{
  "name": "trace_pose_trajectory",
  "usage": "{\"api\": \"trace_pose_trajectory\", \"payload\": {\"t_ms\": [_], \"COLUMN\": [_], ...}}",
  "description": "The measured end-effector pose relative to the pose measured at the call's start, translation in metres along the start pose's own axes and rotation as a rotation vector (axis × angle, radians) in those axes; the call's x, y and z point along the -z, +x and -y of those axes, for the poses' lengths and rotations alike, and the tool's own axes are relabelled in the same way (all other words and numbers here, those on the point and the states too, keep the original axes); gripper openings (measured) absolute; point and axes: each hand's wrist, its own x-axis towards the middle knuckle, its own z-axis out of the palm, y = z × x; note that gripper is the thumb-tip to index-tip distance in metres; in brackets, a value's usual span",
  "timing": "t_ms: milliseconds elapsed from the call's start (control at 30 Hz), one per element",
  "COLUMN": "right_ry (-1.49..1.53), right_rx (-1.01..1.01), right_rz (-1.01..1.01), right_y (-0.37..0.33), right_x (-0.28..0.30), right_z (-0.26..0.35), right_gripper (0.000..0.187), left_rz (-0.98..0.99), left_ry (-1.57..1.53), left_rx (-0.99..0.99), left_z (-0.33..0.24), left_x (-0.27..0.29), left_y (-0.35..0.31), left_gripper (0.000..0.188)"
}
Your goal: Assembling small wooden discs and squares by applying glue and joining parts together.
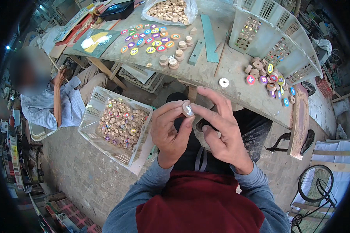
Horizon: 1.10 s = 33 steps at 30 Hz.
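My left hand (169,134) pinches a small round wooden disc (188,110) between thumb and fingers, above my lap. White paste-like stuff is smeared on the disc's upturned face. The index finger of my right hand (225,136) reaches to the disc's edge and seems to touch it, its thumb and other fingers spread apart. Beyond the hands, at the near edge of the workbench (140,58), lies a white ring (223,82). Short stacks of plain wooden discs (174,62) stand to its left. Colourful lettered discs (151,40) are spread out behind those stacks.
A crate of wooden discs (122,124) stands at left, near a seated person (54,97). On the bench are a bag of wooden pieces (169,11), a teal strip (209,39), a pale plastic crate (274,42) and a heap of discs (270,79). A bicycle (317,184) is at lower right.
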Motion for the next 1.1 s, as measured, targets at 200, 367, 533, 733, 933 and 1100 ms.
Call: {"api": "trace_pose_trajectory", "payload": {"t_ms": [200,367,533,733,933,1100], "right_ry": [0.077,0.427,0.083,-0.146,-0.108,-0.037], "right_rx": [-0.005,-0.173,-0.055,0.086,0.142,0.089], "right_rz": [0.037,-0.036,-0.018,-0.021,-0.088,-0.138], "right_y": [0.002,-0.001,0.002,0.005,-0.003,0.001], "right_x": [0.001,0.004,0.003,0.002,0.006,0.007], "right_z": [-0.002,-0.01,-0.014,-0.02,-0.031,-0.026], "right_gripper": [0.06,0.058,0.06,0.06,0.053,0.05], "left_rz": [0.049,0.006,0.018,0.047,-0.007,0.017], "left_ry": [0.122,-0.201,-0.309,-0.378,-0.5,-0.53], "left_rx": [-0.035,0.223,0.332,0.423,0.486,0.491], "left_z": [0.003,-0.004,-0.003,-0.004,-0.006,-0.005], "left_x": [0.002,0.002,0.007,0.009,0.006,0.006], "left_y": [-0.002,-0.002,-0.005,-0.004,-0.003,-0.002], "left_gripper": [0.035,0.034,0.033,0.035,0.036,0.035]}}
